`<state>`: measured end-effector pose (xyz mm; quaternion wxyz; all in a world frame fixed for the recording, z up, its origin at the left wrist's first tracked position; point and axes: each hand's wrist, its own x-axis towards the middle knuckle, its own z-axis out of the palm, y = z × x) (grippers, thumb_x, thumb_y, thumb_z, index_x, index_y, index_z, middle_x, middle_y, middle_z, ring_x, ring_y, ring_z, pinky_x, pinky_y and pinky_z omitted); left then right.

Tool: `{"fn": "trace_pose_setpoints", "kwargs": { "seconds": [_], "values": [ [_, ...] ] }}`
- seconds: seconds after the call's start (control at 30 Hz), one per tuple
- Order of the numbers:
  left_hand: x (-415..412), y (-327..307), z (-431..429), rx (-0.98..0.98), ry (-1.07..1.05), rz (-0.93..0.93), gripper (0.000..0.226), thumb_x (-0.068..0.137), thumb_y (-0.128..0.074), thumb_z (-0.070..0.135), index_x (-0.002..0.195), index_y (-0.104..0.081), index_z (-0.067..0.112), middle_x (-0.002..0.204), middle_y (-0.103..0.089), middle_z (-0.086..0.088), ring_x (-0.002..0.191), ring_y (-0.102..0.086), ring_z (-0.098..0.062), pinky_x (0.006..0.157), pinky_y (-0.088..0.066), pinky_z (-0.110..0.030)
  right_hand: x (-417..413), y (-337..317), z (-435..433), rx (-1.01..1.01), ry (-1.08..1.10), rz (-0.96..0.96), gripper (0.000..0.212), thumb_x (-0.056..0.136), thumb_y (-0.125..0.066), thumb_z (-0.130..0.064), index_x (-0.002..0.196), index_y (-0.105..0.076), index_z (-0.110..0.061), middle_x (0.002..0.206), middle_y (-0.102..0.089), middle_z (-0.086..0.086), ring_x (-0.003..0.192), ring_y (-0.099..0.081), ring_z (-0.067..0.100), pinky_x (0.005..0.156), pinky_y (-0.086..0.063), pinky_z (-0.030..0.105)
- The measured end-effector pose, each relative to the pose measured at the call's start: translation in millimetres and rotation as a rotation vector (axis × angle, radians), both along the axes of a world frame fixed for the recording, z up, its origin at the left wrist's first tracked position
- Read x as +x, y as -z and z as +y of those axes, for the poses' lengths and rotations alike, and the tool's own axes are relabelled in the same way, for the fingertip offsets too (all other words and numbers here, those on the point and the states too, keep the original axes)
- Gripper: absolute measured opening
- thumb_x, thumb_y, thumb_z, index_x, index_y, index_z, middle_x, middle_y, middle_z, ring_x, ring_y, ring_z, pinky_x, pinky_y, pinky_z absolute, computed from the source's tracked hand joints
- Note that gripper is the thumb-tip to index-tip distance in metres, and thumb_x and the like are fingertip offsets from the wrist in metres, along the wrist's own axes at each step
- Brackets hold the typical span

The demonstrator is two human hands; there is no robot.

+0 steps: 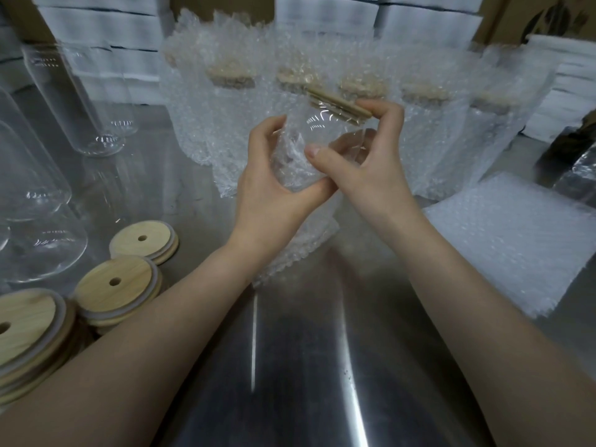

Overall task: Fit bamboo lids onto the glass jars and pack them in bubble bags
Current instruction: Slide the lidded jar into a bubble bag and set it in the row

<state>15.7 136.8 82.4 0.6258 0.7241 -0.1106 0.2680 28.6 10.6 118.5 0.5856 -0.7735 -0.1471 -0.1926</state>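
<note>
Above the middle of the steel table I hold a glass jar [322, 133] with a bamboo lid [338, 104] on it, tilted away from me. My right hand [364, 162] grips the jar, fingertips at the lid's edge and thumb on the glass. My left hand [274, 185] holds a bubble bag [290, 240] whose mouth wraps the jar's lower part; the rest of the bag hangs down toward the table. Several loose bamboo lids [116, 291] with a hole lie at the left front. Bare glass jars [74, 98] stand at the left.
A row of jars packed in bubble bags [425, 124] stands behind my hands. A stack of flat bubble bags [516, 240] lies at the right. White boxes [96, 30] and cardboard line the back. Dark wrapped items [577, 169] sit at the far right.
</note>
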Motion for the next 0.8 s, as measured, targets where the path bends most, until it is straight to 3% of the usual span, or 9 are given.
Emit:
{"fn": "trace_pose_setpoints", "kwargs": {
  "seconds": [0.1,0.23,0.37,0.53,0.63,0.73,0.8],
  "values": [
    [0,-1,0,-0.006,0.002,-0.010,0.081,0.064,-0.083,0.048,0.131,-0.040,0.037,0.126,-0.055,0.021,0.122,-0.050,0.007,0.101,-0.044,-0.022,0,-2,1,0.007,-0.020,0.018,0.074,0.063,-0.074,-0.051,0.119,-0.032,-0.030,0.107,-0.058,0.005,0.096,-0.067,0.018,0.087,-0.057,0.039],
    [-2,-5,0,-0.039,-0.002,-0.048,0.080,0.066,-0.084,0.044,0.132,-0.043,0.032,0.116,-0.059,0.025,0.110,-0.057,0.007,0.090,-0.047,-0.014,-3,-5,0,0.044,-0.063,0.001,0.056,0.074,-0.070,-0.042,0.114,-0.036,-0.024,0.117,-0.059,0.004,0.089,-0.064,0.000,0.077,-0.052,0.018],
    [-3,-10,1,-0.084,0.044,-0.074,0.081,0.069,-0.085,0.034,0.136,-0.040,0.026,0.114,-0.065,0.002,0.103,-0.067,-0.006,0.086,-0.054,-0.025,-4,-8,-1,0.056,-0.095,-0.001,0.048,0.073,-0.071,-0.041,0.106,-0.039,-0.026,0.119,-0.059,0.007,0.104,-0.064,0.017,0.084,-0.053,0.030],
    [-4,-15,3,-0.107,0.083,-0.129,0.080,0.073,-0.084,0.027,0.138,-0.038,0.017,0.112,-0.066,-0.005,0.101,-0.068,-0.013,0.087,-0.054,-0.028,-6,-11,-1,0.059,-0.153,-0.048,0.037,0.076,-0.065,-0.046,0.100,-0.043,-0.028,0.108,-0.056,0.005,0.104,-0.058,0.014,0.085,-0.047,0.027],
    [-4,-17,5,-0.133,0.108,-0.157,0.079,0.075,-0.083,0.022,0.138,-0.036,0.010,0.113,-0.066,0.006,0.105,-0.066,-0.010,0.090,-0.053,-0.028,-7,-13,0,0.043,-0.189,-0.102,0.033,0.078,-0.059,-0.049,0.097,-0.046,-0.026,0.101,-0.054,0.000,0.100,-0.058,0.015,0.089,-0.048,0.030],
    [-2,-18,8,-0.108,0.117,-0.196,0.072,0.078,-0.080,0.015,0.134,-0.036,0.004,0.109,-0.061,0.035,0.106,-0.060,0.008,0.088,-0.048,-0.013,-8,-14,0,0.009,-0.211,-0.144,0.016,0.089,-0.056,-0.035,0.096,-0.049,-0.023,0.094,-0.051,-0.008,0.091,-0.052,0.003,0.085,-0.042,0.022],
    [-2,-19,10,-0.123,0.109,-0.191,0.074,0.076,-0.080,0.025,0.134,-0.038,0.008,0.119,-0.058,0.029,0.113,-0.057,0.006,0.093,-0.047,-0.017,-8,-14,-1,0.015,-0.227,-0.160,0.005,0.094,-0.051,-0.027,0.095,-0.050,-0.022,0.091,-0.051,-0.013,0.087,-0.050,-0.005,0.082,-0.040,0.015]
  ]
}}
